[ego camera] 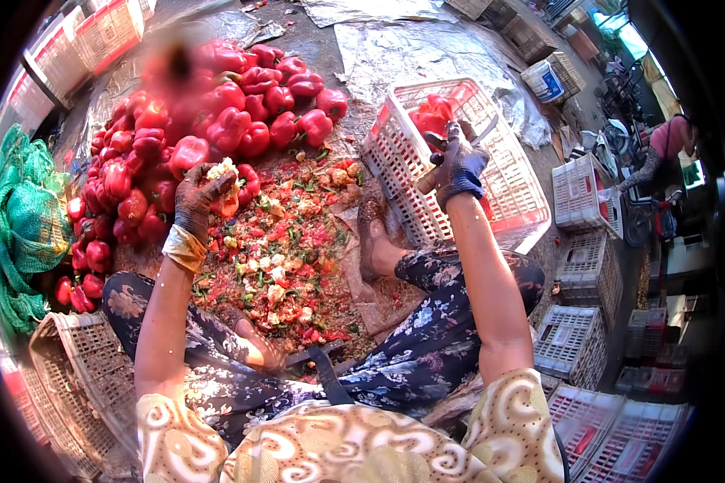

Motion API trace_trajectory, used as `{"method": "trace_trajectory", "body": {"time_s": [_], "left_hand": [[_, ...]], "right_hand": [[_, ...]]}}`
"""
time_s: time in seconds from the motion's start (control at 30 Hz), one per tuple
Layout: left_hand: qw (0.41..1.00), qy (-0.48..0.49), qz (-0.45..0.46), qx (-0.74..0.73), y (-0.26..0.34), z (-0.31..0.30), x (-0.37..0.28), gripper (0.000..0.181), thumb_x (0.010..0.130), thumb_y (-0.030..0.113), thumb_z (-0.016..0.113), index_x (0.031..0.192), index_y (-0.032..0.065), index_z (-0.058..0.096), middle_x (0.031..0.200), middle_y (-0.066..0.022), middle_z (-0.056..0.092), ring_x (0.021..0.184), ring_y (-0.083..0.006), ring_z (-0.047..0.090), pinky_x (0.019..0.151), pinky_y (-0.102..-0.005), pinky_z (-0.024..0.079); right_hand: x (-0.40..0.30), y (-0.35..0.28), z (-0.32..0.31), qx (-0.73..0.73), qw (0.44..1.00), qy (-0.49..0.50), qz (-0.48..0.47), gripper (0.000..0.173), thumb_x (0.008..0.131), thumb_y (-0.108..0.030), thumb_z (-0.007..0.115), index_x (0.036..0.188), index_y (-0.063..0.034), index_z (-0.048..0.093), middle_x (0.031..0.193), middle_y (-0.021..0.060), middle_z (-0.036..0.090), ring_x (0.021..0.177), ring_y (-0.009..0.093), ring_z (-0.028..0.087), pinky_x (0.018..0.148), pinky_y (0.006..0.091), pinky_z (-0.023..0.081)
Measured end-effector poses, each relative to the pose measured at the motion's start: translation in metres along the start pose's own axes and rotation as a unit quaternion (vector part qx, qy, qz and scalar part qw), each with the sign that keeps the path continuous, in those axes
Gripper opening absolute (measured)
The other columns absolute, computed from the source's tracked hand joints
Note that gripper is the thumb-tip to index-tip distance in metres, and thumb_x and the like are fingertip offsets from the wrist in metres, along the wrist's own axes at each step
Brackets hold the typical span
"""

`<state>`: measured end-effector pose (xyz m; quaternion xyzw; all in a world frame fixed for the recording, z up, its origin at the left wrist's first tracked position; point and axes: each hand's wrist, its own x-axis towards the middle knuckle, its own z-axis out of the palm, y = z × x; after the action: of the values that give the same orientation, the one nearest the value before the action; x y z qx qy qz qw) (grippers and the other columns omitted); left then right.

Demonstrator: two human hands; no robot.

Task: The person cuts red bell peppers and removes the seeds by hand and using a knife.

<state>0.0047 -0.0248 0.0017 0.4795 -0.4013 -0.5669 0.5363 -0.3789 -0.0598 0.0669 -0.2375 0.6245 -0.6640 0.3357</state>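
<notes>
My left hand (199, 196), in a dirty dark glove, holds a pale, seedy pepper core (222, 171) with an orange-red piece below it, beside the heap of red bell peppers (229, 130). Over the near-left side of a white plastic crate (507, 181) is my right hand (459, 160), in a dark blue glove. A knife with a curved metal blade (486, 130) sticks out from its fingers. Red pepper pieces (432, 115) lie in the crate just beyond that hand. Cut cores, seeds and green stems (278, 259) cover the ground between my legs.
Green netting (27, 223) lies at the left, above a tipped crate (96, 350). Several white crates (571, 341) stand along the right, with a white bucket (542, 81) farther back. A person in a pink top (670, 142) is at the far right. Plastic sheeting (393, 51) covers ground ahead.
</notes>
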Motion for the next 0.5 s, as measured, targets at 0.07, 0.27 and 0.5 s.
{"method": "trace_trajectory", "body": {"time_s": [0.07, 0.27, 0.5], "left_hand": [[1.0, -0.019, -0.01, -0.023, 0.002, 0.008, -0.005, 0.032, 0.082, 0.023, 0.078, 0.103, 0.0029, 0.063, 0.091, -0.0025, 0.066, 0.08, -0.0099, 0.063, 0.073, -0.0248, 0.051], [0.983, -0.082, 0.004, -0.161, -0.006, 0.042, -0.012, 0.039, 0.091, 0.028, 0.066, 0.121, 0.0047, 0.056, 0.108, -0.0027, 0.062, 0.095, -0.0118, 0.061, 0.086, -0.0284, 0.05], [0.968, -0.102, -0.01, -0.229, 0.001, 0.082, -0.036, 0.04, 0.1, 0.038, 0.051, 0.125, 0.0067, 0.051, 0.107, -0.0047, 0.062, 0.092, -0.013, 0.062, 0.079, -0.0263, 0.052]], "right_hand": [[-0.022, -0.003, 0.0, -0.021, 0.996, -0.079, 0.018, 0.035, 0.095, -0.015, 0.061, 0.126, -0.0036, 0.052, 0.105, 0.0116, 0.068, 0.07, 0.019, 0.07, 0.045, 0.0232, 0.043], [-0.116, 0.006, 0.028, -0.087, 0.902, -0.412, 0.097, 0.047, 0.097, -0.03, 0.059, 0.132, -0.0011, 0.049, 0.116, 0.0132, 0.064, 0.082, 0.02, 0.072, 0.042, 0.0238, 0.047], [-0.152, 0.003, 0.059, -0.131, 0.841, -0.516, 0.093, 0.047, 0.095, -0.037, 0.061, 0.13, -0.0064, 0.052, 0.105, 0.0063, 0.066, 0.082, 0.013, 0.07, 0.043, 0.0226, 0.046]]}}
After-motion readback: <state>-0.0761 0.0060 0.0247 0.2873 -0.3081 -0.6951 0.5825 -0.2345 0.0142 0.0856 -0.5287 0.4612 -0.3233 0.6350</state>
